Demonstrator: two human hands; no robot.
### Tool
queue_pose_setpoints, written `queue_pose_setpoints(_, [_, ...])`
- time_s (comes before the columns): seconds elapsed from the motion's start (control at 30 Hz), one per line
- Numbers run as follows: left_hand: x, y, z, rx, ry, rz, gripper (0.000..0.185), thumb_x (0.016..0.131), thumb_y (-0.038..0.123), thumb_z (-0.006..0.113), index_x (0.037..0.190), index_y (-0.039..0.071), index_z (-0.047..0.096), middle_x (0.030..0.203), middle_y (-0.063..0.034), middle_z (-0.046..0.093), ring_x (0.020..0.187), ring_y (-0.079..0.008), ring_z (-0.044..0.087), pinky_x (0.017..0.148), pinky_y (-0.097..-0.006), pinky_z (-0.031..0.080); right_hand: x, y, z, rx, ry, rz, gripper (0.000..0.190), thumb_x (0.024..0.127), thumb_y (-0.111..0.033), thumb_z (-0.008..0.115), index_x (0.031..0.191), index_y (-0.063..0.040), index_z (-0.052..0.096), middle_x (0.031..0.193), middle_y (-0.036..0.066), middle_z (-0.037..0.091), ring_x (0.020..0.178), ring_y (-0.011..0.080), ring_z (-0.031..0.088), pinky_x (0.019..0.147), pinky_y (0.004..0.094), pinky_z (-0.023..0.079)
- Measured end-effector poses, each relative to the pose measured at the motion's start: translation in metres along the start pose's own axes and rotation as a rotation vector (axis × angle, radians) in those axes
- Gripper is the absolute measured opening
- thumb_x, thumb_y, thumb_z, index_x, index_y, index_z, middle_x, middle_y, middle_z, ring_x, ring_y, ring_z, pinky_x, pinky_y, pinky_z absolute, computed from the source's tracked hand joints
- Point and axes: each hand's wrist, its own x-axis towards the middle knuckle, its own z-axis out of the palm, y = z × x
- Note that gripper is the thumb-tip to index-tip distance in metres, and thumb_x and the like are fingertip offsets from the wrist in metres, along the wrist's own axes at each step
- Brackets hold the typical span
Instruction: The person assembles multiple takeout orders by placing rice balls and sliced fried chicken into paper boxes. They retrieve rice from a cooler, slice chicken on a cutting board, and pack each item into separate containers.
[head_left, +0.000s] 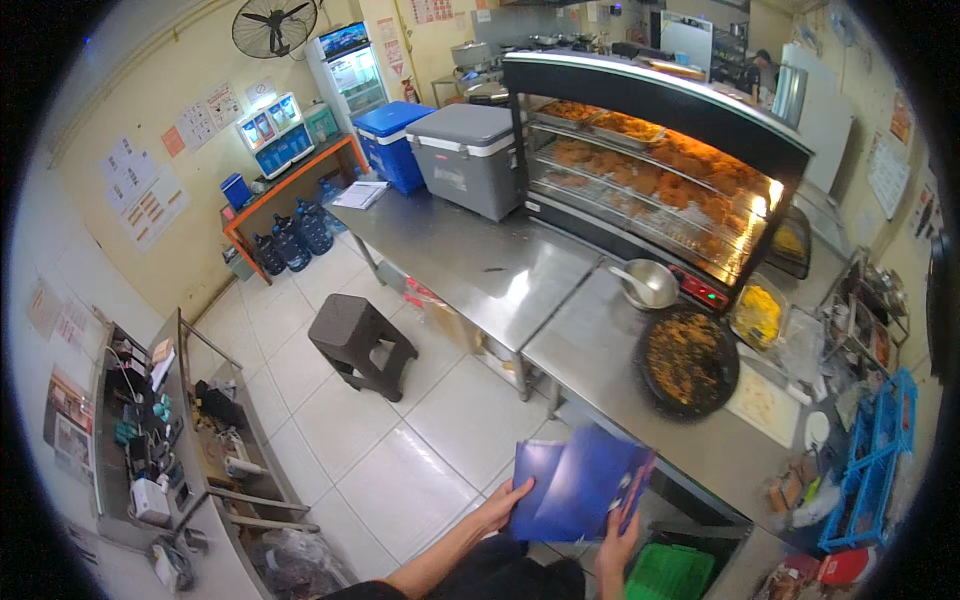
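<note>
Both of my hands hold a glossy blue printed folder or booklet (574, 491) low in front of me, beside the steel counter's edge. My left hand (508, 504) pinches its left side, with the thumb on top. At its lower right corner my right hand (619, 536) grips it, fingers partly hidden. On the counter nearby stand a round black pan of browned food (686, 361) and a steel bowl with a white-handled utensil (652, 285). A white cutting board (765, 397) lies right of the pan.
A lit food warmer (652, 180) holds fried food. Coolers (469, 154) stand beside it. A dark plastic stool (349, 330) is on the tiled floor. Blue baskets (862, 480) and a green bin (670, 574) are at right; another person (756, 75) stands far back.
</note>
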Motion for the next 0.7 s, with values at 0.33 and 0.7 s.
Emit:
queue_pose_setpoints(0.33, [0.210,0.253,-0.096,0.259,0.443,0.518,0.052,0.095,0.040,0.067,0.120,-0.006,0.062,0.111,-0.0106,0.068,0.096,-0.0173,0.064,0.085,-0.0319,0.052,0.264,-0.020,0.215,-0.075,0.117,-0.187,0.048,0.102,-0.028,0.056,0.138,0.001,0.046,0.129,0.013,0.055,0.117,0.0204,0.052,0.103,0.0329,0.037])
queue_pose_setpoints(0.7, [0.456,0.550,-0.296,1.616,0.672,1.007,0.070,0.083,0.006,0.063,0.149,0.018,0.041,0.154,-0.0218,0.032,0.140,-0.0388,0.033,0.110,-0.0484,0.032,0.396,-0.034,0.379,-0.605,0.277,-0.405,0.049,0.106,-0.025,0.042,0.145,0.004,0.036,0.149,0.022,0.039,0.136,0.0353,0.041,0.112,0.0430,0.032])
